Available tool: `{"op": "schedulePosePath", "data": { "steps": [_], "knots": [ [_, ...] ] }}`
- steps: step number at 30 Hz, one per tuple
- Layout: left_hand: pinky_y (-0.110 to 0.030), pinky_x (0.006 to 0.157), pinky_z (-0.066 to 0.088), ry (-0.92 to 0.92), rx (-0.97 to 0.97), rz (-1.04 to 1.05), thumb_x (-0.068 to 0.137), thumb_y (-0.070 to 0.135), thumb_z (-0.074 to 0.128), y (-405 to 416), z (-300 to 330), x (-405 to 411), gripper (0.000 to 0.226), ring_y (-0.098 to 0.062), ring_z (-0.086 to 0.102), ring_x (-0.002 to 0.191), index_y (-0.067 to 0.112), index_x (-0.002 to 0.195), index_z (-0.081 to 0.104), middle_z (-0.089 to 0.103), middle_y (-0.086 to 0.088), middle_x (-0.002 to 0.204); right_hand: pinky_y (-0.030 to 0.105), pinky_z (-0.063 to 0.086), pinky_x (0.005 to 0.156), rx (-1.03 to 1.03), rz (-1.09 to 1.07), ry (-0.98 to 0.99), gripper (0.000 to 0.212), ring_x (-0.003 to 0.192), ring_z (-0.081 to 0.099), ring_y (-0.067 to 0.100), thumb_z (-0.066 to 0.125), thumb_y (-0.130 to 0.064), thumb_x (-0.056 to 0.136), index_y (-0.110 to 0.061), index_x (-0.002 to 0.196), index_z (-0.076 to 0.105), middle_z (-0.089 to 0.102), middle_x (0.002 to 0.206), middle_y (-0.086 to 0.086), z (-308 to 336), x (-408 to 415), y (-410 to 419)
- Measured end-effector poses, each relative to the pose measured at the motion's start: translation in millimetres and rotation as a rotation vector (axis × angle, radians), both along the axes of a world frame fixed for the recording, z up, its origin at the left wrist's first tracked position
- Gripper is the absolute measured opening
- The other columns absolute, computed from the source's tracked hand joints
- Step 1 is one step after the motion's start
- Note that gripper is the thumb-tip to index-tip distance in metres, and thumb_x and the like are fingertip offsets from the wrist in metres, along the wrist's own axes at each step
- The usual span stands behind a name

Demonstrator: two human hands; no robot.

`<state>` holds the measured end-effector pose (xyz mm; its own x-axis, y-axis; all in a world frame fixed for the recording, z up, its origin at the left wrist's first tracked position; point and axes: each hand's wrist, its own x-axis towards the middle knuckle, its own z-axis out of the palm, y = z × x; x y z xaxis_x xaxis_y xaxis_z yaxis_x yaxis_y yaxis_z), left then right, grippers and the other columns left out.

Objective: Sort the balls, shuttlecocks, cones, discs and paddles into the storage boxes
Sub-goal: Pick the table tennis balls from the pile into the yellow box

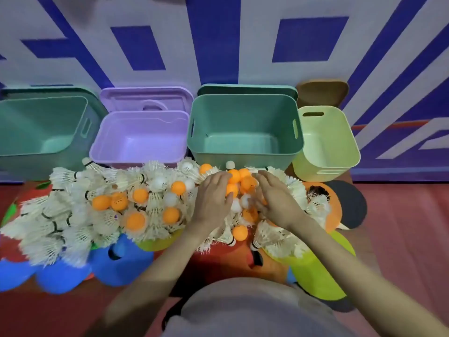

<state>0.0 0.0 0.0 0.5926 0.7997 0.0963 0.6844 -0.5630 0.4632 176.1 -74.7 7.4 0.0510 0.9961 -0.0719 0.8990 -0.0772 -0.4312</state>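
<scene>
Head view: left hand (213, 198) and right hand (275, 200), fingers loose, cup orange balls (239, 182); the balls underneath stay hidden among shuttlecocks (73, 215).

Scene evenly lit, moderately bright, slight cool violet cast; no single light source can be made out; no hard shadows cast, only soft dark patches under the pile of shuttlecocks (73, 215) and beneath the forearms; a dim smudge of shadow seen on the wall (80, 10) at top left; no glare noted, box interiors showing only mild soft sheen; strong wide-angle distortion, the row of boxes (245, 152) bowed and wall stripes splayed outward toward the edges; detail soft overall, compression smear visible; motion blur on the right hand (274, 198) and the balls under it; left hand (213, 198) slightly sharper; the grey garment (243, 310) at bottom fully out of focus; lower corners smeared.
</scene>
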Motion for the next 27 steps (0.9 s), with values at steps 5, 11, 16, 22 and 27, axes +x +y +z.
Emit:
{"op": "schedulePosePath", "data": {
  "steps": [5, 11, 16, 22, 27],
  "knots": [
    [-0.037, 0.096, 0.039, 0.004, 0.055, 0.002, 0.089, 0.017, 0.061, 25, 0, 11, 0.037, -0.025, 0.052, 0.115, 0.010, 0.125, 0.056, 0.060, -0.004, 0.121, 0.040, 0.038, 0.101, 0.019, 0.028, -0.069, 0.052, 0.118, 0.045, 0.032, 0.057, -0.026, 0.090, -0.010, 0.137, 0.041, 0.046, 0.132, 0.014, 1, -3, 29],
    [-0.038, 0.090, 0.039, 0.105, 0.049, 0.015, 0.086, 0.022, 0.067, 36, -6, 23, 0.040, -0.028, 0.053, 0.111, 0.012, 0.123, 0.057, 0.062, -0.006, 0.119, 0.038, 0.037, 0.088, 0.002, 0.006, -0.181, 0.037, 0.101, 0.050, 0.033, 0.058, -0.022, 0.088, -0.008, 0.122, 0.053, 0.051, 0.115, 0.013, -5, -14, 44],
    [-0.038, 0.092, 0.039, 0.112, 0.035, 0.012, 0.086, 0.024, 0.069, 38, -9, 27, 0.040, -0.027, 0.053, 0.113, 0.014, 0.123, 0.057, 0.061, -0.005, 0.121, 0.037, 0.037, 0.080, 0.007, -0.026, -0.160, 0.031, 0.096, 0.051, 0.032, 0.058, -0.014, 0.086, -0.008, 0.116, 0.056, 0.053, 0.107, 0.013, -7, -14, 48],
    [-0.038, 0.092, 0.041, 0.024, 0.067, 0.040, 0.084, 0.023, 0.071, 33, 5, 28, 0.039, -0.026, 0.056, 0.108, 0.013, 0.120, 0.060, 0.063, -0.005, 0.117, 0.041, 0.045, 0.085, 0.170, -0.111, 0.043, 0.034, 0.100, 0.053, 0.031, 0.065, -0.015, 0.085, -0.008, 0.118, 0.058, 0.055, 0.108, 0.011, 10, 13, 24],
    [-0.039, 0.084, 0.054, -0.249, -0.114, -0.068, 0.081, 0.017, 0.076, 20, 25, 59, 0.038, -0.020, 0.063, 0.096, 0.012, 0.117, 0.065, 0.066, -0.004, 0.114, 0.024, 0.039, 0.084, 0.344, -0.349, 0.172, 0.027, 0.101, 0.054, 0.023, 0.066, -0.014, 0.086, -0.008, 0.111, 0.061, 0.056, 0.108, 0.009, 12, 75, -19]
  ]
}}
